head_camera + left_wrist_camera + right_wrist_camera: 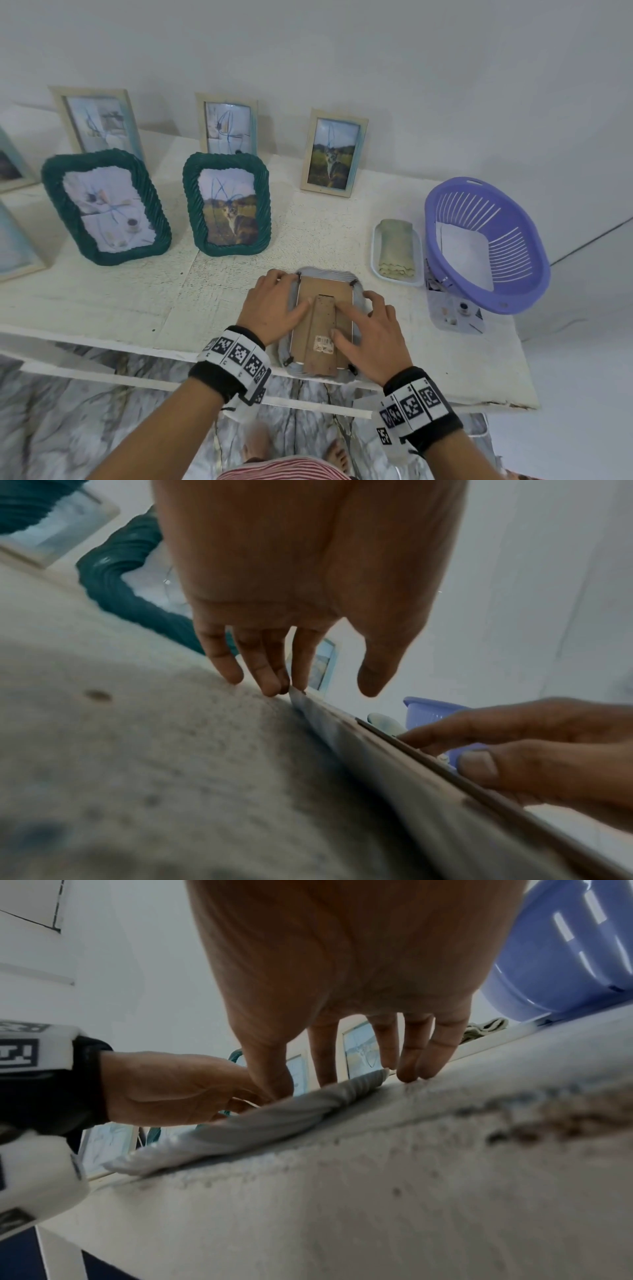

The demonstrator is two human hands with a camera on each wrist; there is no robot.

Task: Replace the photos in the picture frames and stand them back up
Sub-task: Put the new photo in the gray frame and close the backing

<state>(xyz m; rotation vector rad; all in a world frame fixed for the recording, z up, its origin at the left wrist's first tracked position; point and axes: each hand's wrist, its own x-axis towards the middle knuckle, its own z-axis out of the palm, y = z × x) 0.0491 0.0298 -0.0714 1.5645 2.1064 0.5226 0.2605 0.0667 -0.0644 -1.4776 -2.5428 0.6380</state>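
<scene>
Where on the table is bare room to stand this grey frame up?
Bare table lies left of the hands, in front of the two green frames. A smaller patch lies between the cat frame and the grey frame. The right is crowded: tray, basket.

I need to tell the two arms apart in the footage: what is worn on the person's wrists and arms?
Both forearms are bare, no sleeves. The left wrist band and the right wrist band look alike: a black strap carrying white blocks printed with black square code markers. No rings or gloves show on the left hand or right hand.

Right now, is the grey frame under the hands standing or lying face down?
Lying face down: the grey frame lies flat on the table, its brown backing board facing up.
</scene>
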